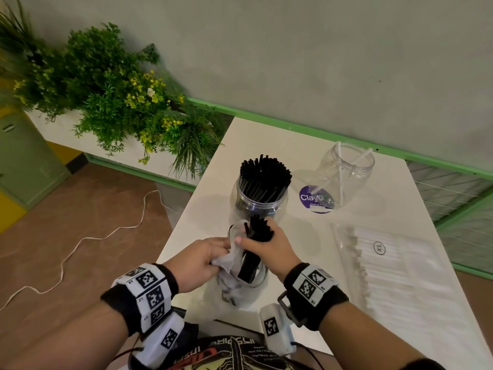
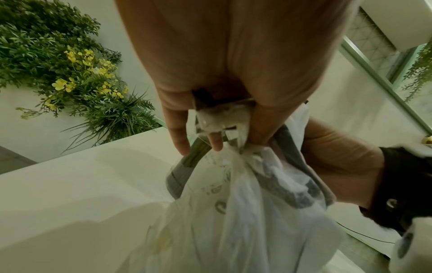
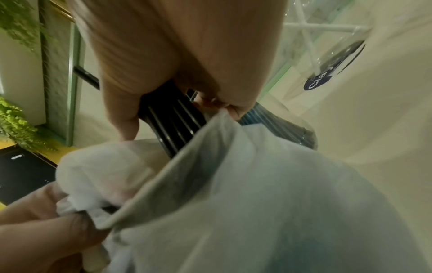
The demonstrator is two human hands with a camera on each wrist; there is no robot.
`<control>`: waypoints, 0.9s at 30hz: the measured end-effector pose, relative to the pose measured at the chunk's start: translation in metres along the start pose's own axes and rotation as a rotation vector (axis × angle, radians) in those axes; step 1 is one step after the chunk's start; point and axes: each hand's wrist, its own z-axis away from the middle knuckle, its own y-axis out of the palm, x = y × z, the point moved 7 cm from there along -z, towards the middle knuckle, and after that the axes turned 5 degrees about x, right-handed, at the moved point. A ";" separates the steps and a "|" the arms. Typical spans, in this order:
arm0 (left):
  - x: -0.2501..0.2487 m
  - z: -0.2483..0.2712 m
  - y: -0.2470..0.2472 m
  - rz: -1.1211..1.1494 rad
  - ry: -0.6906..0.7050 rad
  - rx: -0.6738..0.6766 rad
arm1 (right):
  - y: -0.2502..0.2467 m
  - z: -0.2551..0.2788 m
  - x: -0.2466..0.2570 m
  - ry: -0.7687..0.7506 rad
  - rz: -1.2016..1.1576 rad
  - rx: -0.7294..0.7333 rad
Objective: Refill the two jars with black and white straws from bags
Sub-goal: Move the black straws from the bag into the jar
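Mid-step on the black refill: pulling a bunch of black straws (image 1: 255, 244) out of the thin plastic bag (image 1: 234, 284) at the near desk (image 1: 293, 145) edge. Right hand (image 1: 269, 252) grip clenched around the bunch, half out of the bag. Left hand (image 1: 198, 263) grip pinched on the bag mouth, holding it back. Black jar (image 1: 257, 204) just behind, looked nearly full. White jar (image 1: 344, 173) held about 3 straws; white straw pack (image 1: 394, 268) lay untouched to the right. Next, probably: lift clear, stand the bunch in the black jar.
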 end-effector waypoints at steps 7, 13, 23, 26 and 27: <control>0.003 -0.006 -0.015 -0.193 -0.017 -0.086 | -0.035 0.015 0.034 -0.139 -0.035 -0.175; 0.011 -0.005 -0.007 -0.413 -0.055 0.005 | -0.051 0.039 0.044 -0.285 0.159 -0.181; 0.000 -0.008 0.004 -0.555 -0.152 -0.029 | -0.062 0.023 -0.025 -0.020 0.121 -0.204; -0.033 -0.012 0.022 -0.684 0.113 -0.081 | -0.062 0.013 -0.031 0.026 0.193 -0.195; -0.037 -0.013 0.031 -0.722 0.176 -0.058 | -0.060 0.011 -0.032 0.035 0.223 -0.178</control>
